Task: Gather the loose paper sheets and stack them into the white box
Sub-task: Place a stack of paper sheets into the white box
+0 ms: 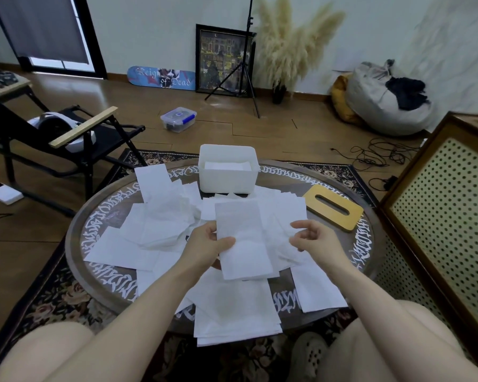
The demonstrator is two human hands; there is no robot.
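Note:
Several loose white paper sheets (pixel 152 232) lie scattered over the round dark table (pixel 94 205). My left hand (pixel 204 244) pinches one long sheet (pixel 240 238) by its left edge and holds it above the pile. To the right of that sheet my right hand (pixel 312 238) hovers with its fingers loosely curled, holding nothing. The white box (pixel 228 180) stands at the table's far side with some white sheets inside it. A stack of sheets (pixel 232 312) hangs over the near table edge.
A wooden lid with a slot (pixel 334 206) lies to the right of the box. A black folding chair (pixel 66 139) stands to the left, a wooden perforated cabinet (pixel 439 205) to the right. My knees frame the near table edge.

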